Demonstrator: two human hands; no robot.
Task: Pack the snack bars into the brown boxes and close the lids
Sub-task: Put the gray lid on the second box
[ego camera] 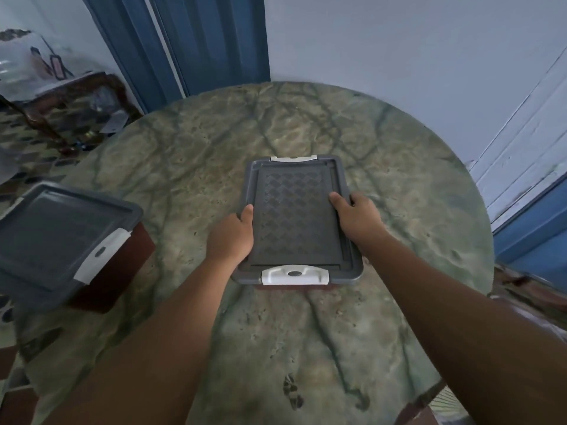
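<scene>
Both hands grip a lidded brown box in the middle of the round surface.

The left hand and right hand clasp the long edges of the grey lid, thumbs on top; its white latch faces the person. A second closed box sits at the surface's left edge.

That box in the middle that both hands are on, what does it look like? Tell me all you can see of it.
The middle box is rectangular with a dark grey, plastic-looking lid that bears a raised diamond pattern. White latches sit at its near end and far end. A strip of brown body shows beneath the near edge. The lid is on and lies flat. It stands on the round marbled table, near the centre. The left hand grips its left edge and the right hand its right edge, thumbs on the lid. Its contents are hidden.
</scene>
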